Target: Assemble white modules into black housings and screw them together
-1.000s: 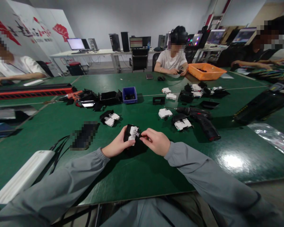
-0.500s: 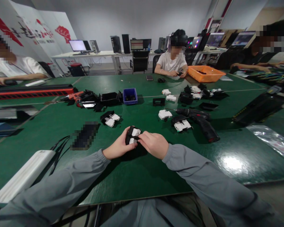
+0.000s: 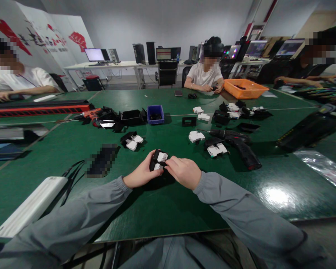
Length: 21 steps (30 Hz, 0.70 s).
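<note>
My left hand (image 3: 138, 173) is closed round a small black box with white blocks (image 3: 162, 157) in it, held just above the green table. The fingers of my right hand (image 3: 184, 171) are pinched at the box's right side. Between their tips a thin black piece (image 3: 162, 163) shows, lying across the white blocks; its far end is hidden. Beyond my left hand lies a similar black-and-white assembly (image 3: 133, 142). Past my right hand sit a white block part (image 3: 196, 136), another black-and-white assembly (image 3: 216, 149) and a black cordless drill (image 3: 242, 147).
On the left are a phone (image 3: 103, 160), a white power strip (image 3: 30, 207) with black cable and a red drill (image 3: 91, 115). Farther back stand a blue bin (image 3: 155, 121) and an orange basket (image 3: 245, 92). A plastic bag (image 3: 322, 166) lies right. Several people sit around the table.
The view has shifted slightly, so everything sits a little farther right. Both hands keep the same hold on the black box and thin piece.
</note>
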Each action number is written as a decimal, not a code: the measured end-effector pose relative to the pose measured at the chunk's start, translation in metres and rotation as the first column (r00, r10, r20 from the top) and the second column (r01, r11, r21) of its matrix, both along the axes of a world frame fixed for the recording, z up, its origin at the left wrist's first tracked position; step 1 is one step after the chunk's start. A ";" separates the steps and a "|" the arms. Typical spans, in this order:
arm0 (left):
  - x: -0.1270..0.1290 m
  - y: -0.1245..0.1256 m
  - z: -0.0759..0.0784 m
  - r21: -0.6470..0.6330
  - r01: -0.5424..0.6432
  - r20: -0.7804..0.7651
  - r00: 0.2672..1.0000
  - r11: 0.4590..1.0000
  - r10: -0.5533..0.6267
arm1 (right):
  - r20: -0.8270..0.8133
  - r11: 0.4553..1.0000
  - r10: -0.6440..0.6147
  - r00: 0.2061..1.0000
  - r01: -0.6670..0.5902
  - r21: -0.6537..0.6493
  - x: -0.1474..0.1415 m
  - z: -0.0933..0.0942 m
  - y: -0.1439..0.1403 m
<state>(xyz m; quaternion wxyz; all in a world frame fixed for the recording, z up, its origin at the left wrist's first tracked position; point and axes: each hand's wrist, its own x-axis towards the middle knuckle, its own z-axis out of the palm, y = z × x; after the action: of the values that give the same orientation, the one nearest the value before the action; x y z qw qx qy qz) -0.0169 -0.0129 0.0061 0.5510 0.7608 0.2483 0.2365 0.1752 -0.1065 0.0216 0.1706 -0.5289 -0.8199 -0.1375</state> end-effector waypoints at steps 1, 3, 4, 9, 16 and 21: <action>0.000 0.000 0.000 0.000 -0.001 -0.005 1.000 1.000 0.001 | 0.004 1.000 -0.002 1.000 0.002 -0.002 0.000 0.000 0.000; 0.000 0.000 0.001 -0.007 -0.004 -0.008 1.000 1.000 0.004 | 0.017 1.000 -0.001 1.000 0.001 -0.004 0.000 -0.001 0.000; 0.000 0.000 0.001 -0.014 -0.005 -0.007 1.000 1.000 0.005 | 0.024 1.000 0.001 1.000 -0.001 -0.004 0.000 -0.001 0.000; 0.000 -0.001 0.002 -0.010 -0.002 0.007 1.000 1.000 0.003 | 0.037 1.000 0.002 0.999 -0.002 0.009 -0.001 -0.002 0.001; 0.000 -0.001 0.002 0.011 0.004 0.013 1.000 1.000 -0.004 | 0.039 0.999 0.028 0.999 -0.028 0.019 -0.002 -0.003 0.002; -0.002 -0.001 0.001 -0.005 -0.016 0.033 0.999 1.000 0.016 | -0.002 0.997 0.061 0.998 -0.061 0.044 -0.011 -0.007 0.000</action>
<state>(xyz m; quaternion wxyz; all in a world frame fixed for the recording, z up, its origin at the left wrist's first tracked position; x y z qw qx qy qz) -0.0189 -0.0142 0.0069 0.5552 0.7533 0.2458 0.2528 0.1637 -0.1062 0.0142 0.1879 -0.5000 -0.8321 -0.1495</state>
